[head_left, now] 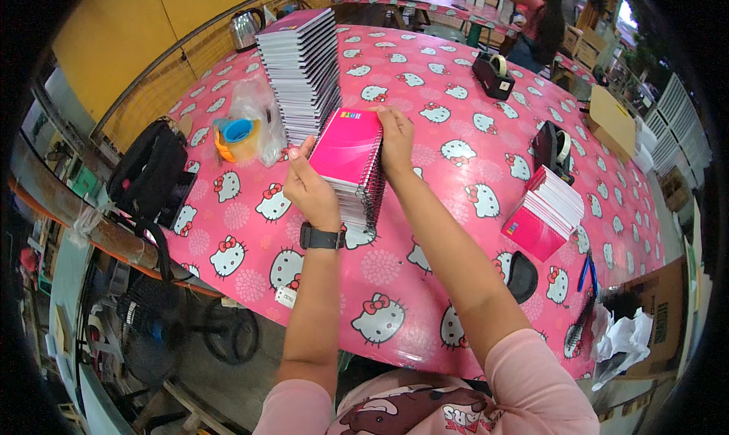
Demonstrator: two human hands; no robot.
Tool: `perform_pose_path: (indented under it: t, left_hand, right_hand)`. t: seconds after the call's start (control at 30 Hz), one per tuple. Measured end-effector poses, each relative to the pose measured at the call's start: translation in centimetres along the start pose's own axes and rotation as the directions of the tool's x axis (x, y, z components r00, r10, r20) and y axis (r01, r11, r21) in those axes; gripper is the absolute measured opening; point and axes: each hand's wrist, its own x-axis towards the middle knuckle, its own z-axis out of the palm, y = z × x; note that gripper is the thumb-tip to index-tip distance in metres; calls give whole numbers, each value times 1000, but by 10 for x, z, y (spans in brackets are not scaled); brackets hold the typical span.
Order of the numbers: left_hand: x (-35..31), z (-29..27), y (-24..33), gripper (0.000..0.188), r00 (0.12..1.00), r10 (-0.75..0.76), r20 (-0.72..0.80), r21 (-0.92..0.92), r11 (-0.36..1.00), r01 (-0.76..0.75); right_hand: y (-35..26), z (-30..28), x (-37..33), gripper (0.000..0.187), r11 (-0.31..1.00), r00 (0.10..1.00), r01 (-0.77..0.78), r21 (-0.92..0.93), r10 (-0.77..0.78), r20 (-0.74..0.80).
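- The person stands at a table (pixel 425 313) covered with a pink cartoon-cat patterned cloth.
- Left hand (pixel 310 188): fingers closed on the near left corner of the pink spiral notebook (pixel 345 145) that tops a short stack of notebooks (pixel 363 201); a black wristwatch (pixel 321 238) sits on that wrist.
- Right hand (pixel 396 140): fingers pressed down over the far right edge of the same pink notebook, by its wire binding, grasping it.
- The pink notebook lies on top of the short stack, at the centre of the table, directly before the person; its cover tilts slightly.
- A tall stack of spiral notebooks (pixel 301 70) stands just behind the short one, close to it; contact between them cannot be told.
- Left of the tall stack: rolls of tape, blue and orange (pixel 237 137), beside a clear plastic bag (pixel 258 105); a steel kettle (pixel 246 28) stands at the far table edge.
- A black bag (pixel 148 169) rests at the left table edge.
- Right side: a smaller leaning stack of pink notebooks (pixel 545 213), with a black tape dispenser (pixel 553 150) behind it; a second dispenser (pixel 493 74) stands farther back.
- Another person (pixel 539 17) is at a far table.
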Motion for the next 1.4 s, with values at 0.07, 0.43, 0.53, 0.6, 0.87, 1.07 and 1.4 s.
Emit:
perform_pose_path:
  t: [0.07, 0.43, 0.53, 0.6, 0.87, 1.07, 1.4]
  left_hand:
    - [-1, 0, -1, 50, 1000, 17, -7, 25, 1000, -16]
    - [53, -63, -12, 28, 996, 68, 56, 143, 987, -76]
    - [125, -162, -64, 29, 954, 167, 251, 715, 632, -298]
    - [156, -210, -80, 29, 921, 171, 351, 886, 256, -386]
    - [257, -274, -129, 37, 763, -179, 621, 692, -333, -641]
    - [303, -296, -191, 44, 774, -551, 312, 760, -344, -552]
    - [320, -285, -132, 87, 796, -606, -5, 851, -420, -314]
  right_hand:
    - [-1, 0, -1, 24, 1000, 1000, 5, -11, -5, -2]
    - [8, -65, -8, 29, 950, 977, -91, -298, 27, -214]
    - [49, -102, -22, 26, 837, 989, -113, -536, 42, -144]
    - [63, -106, -27, 27, 828, 996, -54, -558, 3, -92]
    - [59, -94, -28, 24, 627, 996, -81, -775, 12, -94]
    - [56, -98, -29, 22, 655, 998, 37, -754, -60, -4]
    - [46, -89, -35, 22, 625, 998, 57, -778, -54, 30]
